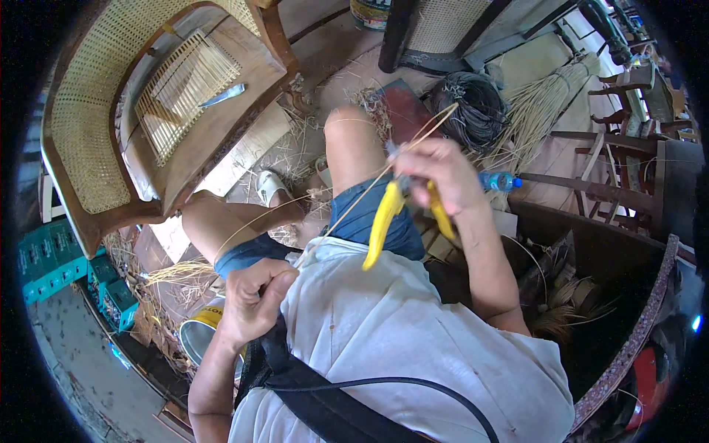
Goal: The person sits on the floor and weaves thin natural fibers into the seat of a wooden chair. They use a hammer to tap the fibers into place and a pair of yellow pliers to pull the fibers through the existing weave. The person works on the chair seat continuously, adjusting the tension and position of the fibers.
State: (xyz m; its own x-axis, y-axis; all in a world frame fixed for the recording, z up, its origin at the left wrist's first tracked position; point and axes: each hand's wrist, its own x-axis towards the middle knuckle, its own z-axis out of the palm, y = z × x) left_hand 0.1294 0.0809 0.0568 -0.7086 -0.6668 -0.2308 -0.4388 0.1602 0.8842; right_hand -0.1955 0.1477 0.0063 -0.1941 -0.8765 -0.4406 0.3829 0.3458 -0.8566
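Observation:
My left hand (255, 299) is closed in a pinch near my lap, on one end of a thin tan cane strand (347, 212). From there the strand rises over my blue shorts to my right hand (441, 176) and bends back in a narrow loop beyond it. Closed fingers of my right hand hold yellow-handled pliers (383, 225), whose handles are spread apart and point toward me. The hand partly hides the pliers' jaws. At far left stands a wooden chair (244, 81) with a partly woven cane seat (188, 92).
On the chair seat lies a small light-blue tool (223, 95). A coil of dark strands (467, 111) and a bundle of pale cane (550, 107) sit at far right, near a water bottle (500, 181). A yellow-and-white bucket (201, 332) stands left of me. Cane scraps litter the floor.

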